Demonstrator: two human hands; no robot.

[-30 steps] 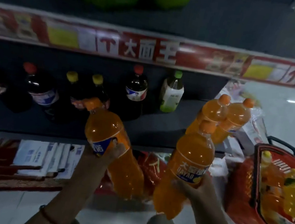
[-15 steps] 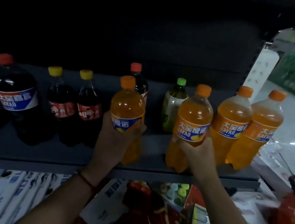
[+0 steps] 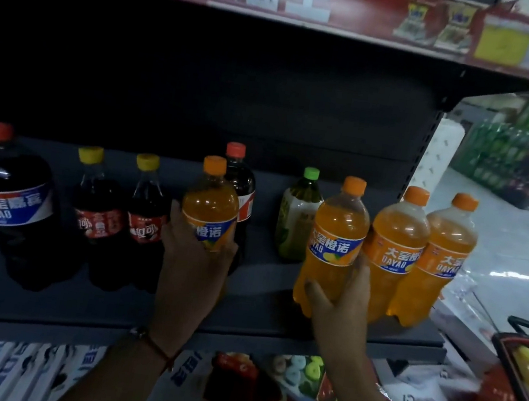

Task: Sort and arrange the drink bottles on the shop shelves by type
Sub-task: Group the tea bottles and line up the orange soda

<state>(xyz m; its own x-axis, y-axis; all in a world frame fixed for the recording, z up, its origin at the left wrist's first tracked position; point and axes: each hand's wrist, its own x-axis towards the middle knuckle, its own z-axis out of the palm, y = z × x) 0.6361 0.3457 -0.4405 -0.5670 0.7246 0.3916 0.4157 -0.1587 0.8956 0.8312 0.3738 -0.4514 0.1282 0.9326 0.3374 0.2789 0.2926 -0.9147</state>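
Shelf (image 3: pixel 273 324) carries the bottles, where left hand (image 3: pixel 193 258) grips one orange bottle (image 3: pixel 209 206) and right hand (image 3: pixel 341 299) grips another orange bottle (image 3: pixel 335 241).

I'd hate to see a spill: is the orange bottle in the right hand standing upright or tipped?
Upright. The orange bottle in the right hand has its cap straight above its base, parallel to the two orange bottles beside it.

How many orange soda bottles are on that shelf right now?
4. One in the left hand at, one in the right hand at, two standing at the right end. Others may be hidden.
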